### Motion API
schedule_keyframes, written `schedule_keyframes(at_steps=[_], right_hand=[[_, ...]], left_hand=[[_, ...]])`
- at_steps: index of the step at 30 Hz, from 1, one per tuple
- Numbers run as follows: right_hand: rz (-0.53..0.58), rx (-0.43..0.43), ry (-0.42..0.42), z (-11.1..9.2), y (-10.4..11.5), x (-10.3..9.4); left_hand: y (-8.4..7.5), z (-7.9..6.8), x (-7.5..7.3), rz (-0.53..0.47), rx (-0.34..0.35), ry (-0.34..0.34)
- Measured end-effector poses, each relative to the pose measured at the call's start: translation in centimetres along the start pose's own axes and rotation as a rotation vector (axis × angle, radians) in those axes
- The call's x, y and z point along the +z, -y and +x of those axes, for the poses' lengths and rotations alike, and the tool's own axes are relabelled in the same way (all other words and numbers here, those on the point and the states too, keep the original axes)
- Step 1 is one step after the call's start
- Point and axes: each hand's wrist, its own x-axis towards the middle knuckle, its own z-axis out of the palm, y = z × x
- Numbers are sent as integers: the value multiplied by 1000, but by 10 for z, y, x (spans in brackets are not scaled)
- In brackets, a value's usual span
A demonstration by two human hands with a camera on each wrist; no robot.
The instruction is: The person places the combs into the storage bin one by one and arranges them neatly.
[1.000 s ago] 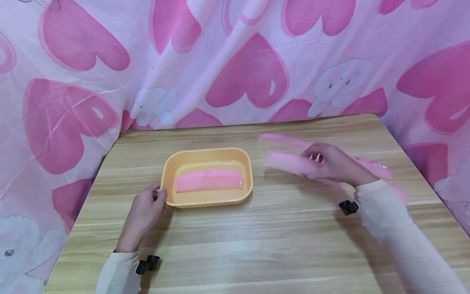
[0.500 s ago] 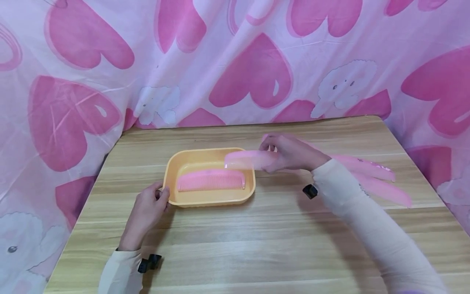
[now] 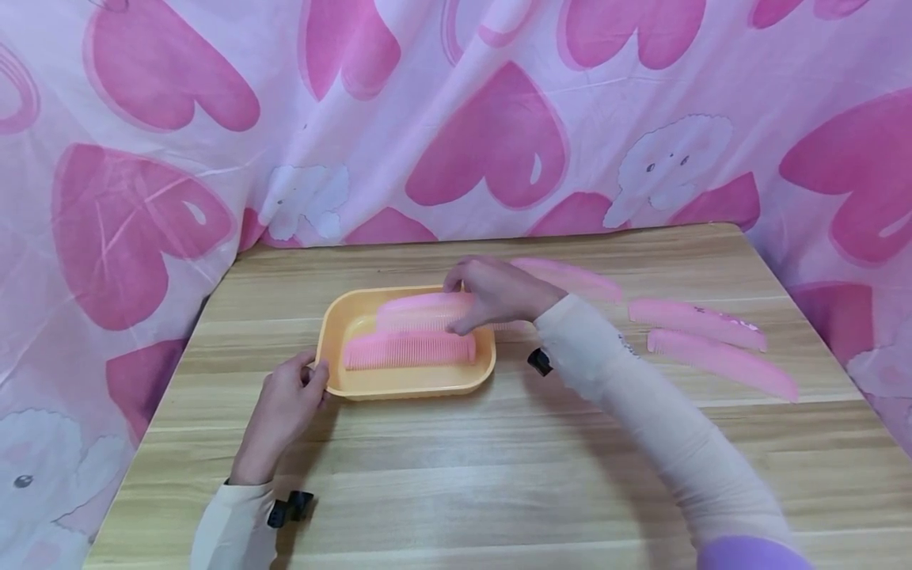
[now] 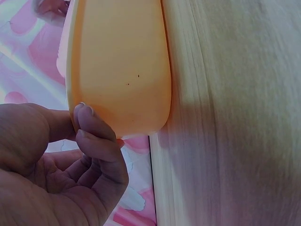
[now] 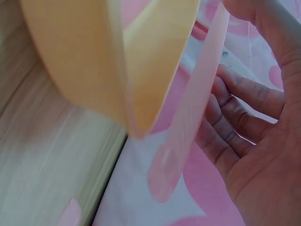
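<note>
Left hand point(image 3: 281, 408) pinches near-left rim of the orange oval plastic tray point(image 3: 404, 386) on the wooden desk point(image 3: 456, 475), likely steadying it. Right hand point(image 3: 499, 291) grips a pink plastic comb point(image 3: 420, 310) by its right end, above the tray's far side, over another pink comb point(image 3: 409, 350) inside. Three spare pink combs point(image 3: 694, 323) lie far right.

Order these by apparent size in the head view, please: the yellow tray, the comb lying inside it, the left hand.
1. yellow tray, clearly the largest.
2. comb lying inside it, longer than the hand but thin.
3. left hand, shorter but broader; being nearer the camera, its rank against the comb is unsure.
</note>
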Motion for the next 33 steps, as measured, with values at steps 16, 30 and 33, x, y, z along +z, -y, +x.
schedule_keyframes(at_steps=[16,30,33], right_hand=[[-90,53,105,42,21,40],[-103,81,124,46,17,69],[-100,71,111,47,16,72]], left_hand=[[0,0,1,4,28,-10],[0,-1,0,3,8,-7],[0,-1,0,6,17,-16]])
